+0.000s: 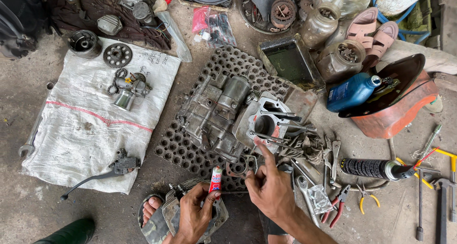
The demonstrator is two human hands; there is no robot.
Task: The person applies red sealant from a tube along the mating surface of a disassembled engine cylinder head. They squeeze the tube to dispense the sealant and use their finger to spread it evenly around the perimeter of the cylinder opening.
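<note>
My left hand (194, 214) grips a small red and white tube (215, 179), held upright near the bottom middle. Just right of it, my right hand (269, 187) pinches a thin metal gasket (240, 166), with the index finger stretched up toward the engine. A grey motorcycle engine block (214, 115) lies on a perforated rubber mat (173, 146) above both hands. Its cylinder opening (264, 124) faces me, with long studs sticking out to the right.
A white sack (81, 130) at left carries a carburettor (127, 89), a sprocket (117, 55) and a brake lever (102, 172). Wrenches, pliers (335, 208), a spray can (373, 169), a blue oil bottle (352, 92) in an orange shell lie right. My sandalled foot (153, 210) is below.
</note>
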